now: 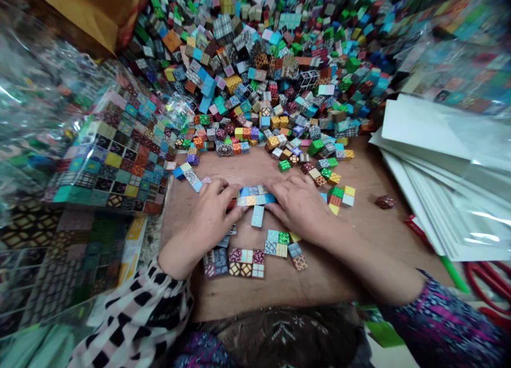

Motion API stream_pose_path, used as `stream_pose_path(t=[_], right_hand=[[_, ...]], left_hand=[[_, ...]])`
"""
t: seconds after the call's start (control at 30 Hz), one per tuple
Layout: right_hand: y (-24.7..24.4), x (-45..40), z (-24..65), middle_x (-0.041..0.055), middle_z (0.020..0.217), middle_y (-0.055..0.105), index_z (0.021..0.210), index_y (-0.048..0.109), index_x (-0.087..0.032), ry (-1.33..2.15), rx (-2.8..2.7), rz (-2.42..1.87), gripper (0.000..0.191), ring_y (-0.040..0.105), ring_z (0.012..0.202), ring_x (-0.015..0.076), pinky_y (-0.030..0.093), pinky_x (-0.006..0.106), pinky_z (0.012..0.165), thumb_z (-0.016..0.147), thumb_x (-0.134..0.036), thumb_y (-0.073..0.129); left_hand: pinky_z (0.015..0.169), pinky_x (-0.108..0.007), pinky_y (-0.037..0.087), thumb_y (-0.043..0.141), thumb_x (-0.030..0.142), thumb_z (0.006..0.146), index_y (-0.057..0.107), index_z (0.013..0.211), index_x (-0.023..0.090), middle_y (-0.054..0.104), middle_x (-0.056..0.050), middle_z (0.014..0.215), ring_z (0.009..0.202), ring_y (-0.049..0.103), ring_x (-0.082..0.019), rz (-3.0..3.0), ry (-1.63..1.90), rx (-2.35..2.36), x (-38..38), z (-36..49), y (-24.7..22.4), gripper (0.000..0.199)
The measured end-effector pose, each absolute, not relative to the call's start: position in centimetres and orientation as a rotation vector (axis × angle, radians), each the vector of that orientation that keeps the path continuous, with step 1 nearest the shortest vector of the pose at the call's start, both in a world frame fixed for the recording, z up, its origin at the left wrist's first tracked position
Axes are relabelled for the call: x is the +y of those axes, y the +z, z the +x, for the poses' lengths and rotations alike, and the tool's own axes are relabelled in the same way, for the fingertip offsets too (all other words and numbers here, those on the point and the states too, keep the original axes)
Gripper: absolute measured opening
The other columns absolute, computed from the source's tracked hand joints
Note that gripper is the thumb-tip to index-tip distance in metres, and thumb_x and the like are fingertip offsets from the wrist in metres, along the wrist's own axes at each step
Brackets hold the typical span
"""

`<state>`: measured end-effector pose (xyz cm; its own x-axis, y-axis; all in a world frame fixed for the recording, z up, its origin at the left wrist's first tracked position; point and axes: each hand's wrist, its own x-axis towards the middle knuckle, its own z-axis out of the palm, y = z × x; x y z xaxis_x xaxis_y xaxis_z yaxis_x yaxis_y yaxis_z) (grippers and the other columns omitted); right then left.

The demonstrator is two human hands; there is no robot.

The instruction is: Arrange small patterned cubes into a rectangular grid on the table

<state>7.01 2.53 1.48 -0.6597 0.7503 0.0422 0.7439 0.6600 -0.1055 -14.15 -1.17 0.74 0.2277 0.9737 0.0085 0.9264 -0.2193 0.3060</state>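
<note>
Across the middle of the brown tabletop (pixel 327 272), a row of small patterned cubes (pixel 255 194), its faces light blue, deeper blue, greyish and yellow-orange, is gripped by the left hand (pixel 215 211) at its left end and the right hand (pixel 299 203) at its right, a pale-blue piece (pixel 257 217) just nearer.

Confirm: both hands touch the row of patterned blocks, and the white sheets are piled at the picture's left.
Wrong side: the head view shows the white sheets piled at the right. The left hand and right hand do touch the row of patterned blocks.
</note>
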Motion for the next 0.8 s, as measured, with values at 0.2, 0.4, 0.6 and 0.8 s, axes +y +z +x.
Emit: stream_pose_path(t=[0.2, 0.4, 0.6, 0.8], right_hand=[[1.0, 2.8, 6.8, 0.0101, 0.105, 0.068, 0.110, 0.064, -0.017, 0.162, -2.797, -1.267, 0.024, 0.054, 0.099, 0.0276, 0.031, 0.037, 0.082, 0.095, -0.031, 0.054], [1.7, 2.3, 7.5, 0.0118, 0.113, 0.064, 0.129, 0.057, -0.019, 0.167, -2.773, -1.269, 0.038, 0.050, 0.104, 0.0306, 0.030, 0.039, 0.081, 0.095, -0.035, 0.054], [3.0, 0.8, 7.7, 0.0062, 0.098, 0.062, 0.117, 0.065, -0.031, 0.212, -2.837, -1.032, 0.026, 0.047, 0.093, 0.0252, 0.024, 0.038, 0.077, 0.095, -0.024, 0.053], [1.8, 0.6, 6.8, 0.0041, 0.086, 0.058, 0.109, 0.069, -0.029, 0.226, -2.848, -0.871, 0.019, 0.041, 0.083, 0.0219, 0.019, 0.035, 0.070, 0.097, -0.028, 0.054]], left_hand=[[0.096, -0.048, 0.043, 0.057, 0.032, 0.087, 0.062, 0.124, 0.015, 0.057, -0.014, 0.111, 0.108, 0.052, -0.032, 2.271, 0.291, 1.797, -1.2, -14.0, 0.8, 0.041], [0.095, -0.048, 0.044, 0.050, 0.045, 0.091, 0.059, 0.128, 0.017, 0.056, -0.013, 0.115, 0.109, 0.052, -0.031, 2.267, 0.348, 1.769, -1.7, -14.1, 0.9, 0.047], [0.097, -0.049, 0.042, 0.051, 0.046, 0.091, 0.061, 0.127, 0.019, 0.055, -0.013, 0.118, 0.113, 0.048, -0.032, 2.308, 0.289, 1.872, -1.6, -13.8, 1.3, 0.046], [0.094, -0.047, 0.042, 0.054, 0.046, 0.091, 0.065, 0.125, 0.024, 0.057, -0.012, 0.119, 0.108, 0.049, -0.031, 2.357, 0.227, 1.851, -0.8, -12.8, 1.7, 0.041]])
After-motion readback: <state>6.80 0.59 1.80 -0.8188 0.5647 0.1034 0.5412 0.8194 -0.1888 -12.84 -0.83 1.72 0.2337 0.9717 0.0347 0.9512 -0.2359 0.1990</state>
